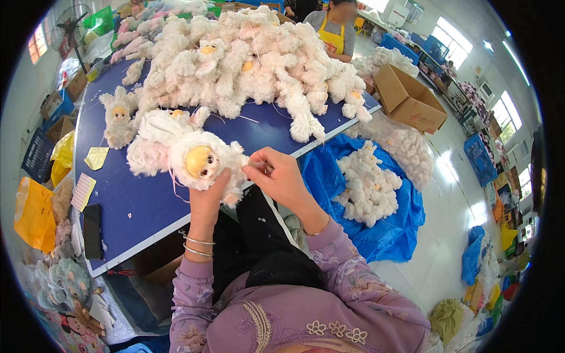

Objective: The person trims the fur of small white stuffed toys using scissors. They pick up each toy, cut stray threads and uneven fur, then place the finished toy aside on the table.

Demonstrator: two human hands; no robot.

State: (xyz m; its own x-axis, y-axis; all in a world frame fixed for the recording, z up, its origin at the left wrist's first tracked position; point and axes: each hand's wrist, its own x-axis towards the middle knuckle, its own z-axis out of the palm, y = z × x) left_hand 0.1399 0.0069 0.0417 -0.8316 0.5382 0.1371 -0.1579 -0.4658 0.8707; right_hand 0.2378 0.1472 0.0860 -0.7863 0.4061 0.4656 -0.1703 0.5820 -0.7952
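Observation:
A fluffy white plush doll (194, 138) with a yellow-fringed doll face lies on its side above the blue table's near edge. My left hand (210, 191) is wrapped round it just below the face. At the doll's lower end, my right hand (273, 176) pinches with thumb and forefinger; whatever lies between the fingertips is too small to make out. Pink ribbon hangs from the doll beside my left hand. Another white plush doll (119, 117) sits upright on the table farther left.
A big heap of white plush dolls (235, 65) covers the far part of the blue table (150, 203). A black phone (92, 231) lies by the left edge. To the right, a blue sheet (400, 229) holds more plush, near a cardboard box (412, 106). A person (333, 26) is across the table.

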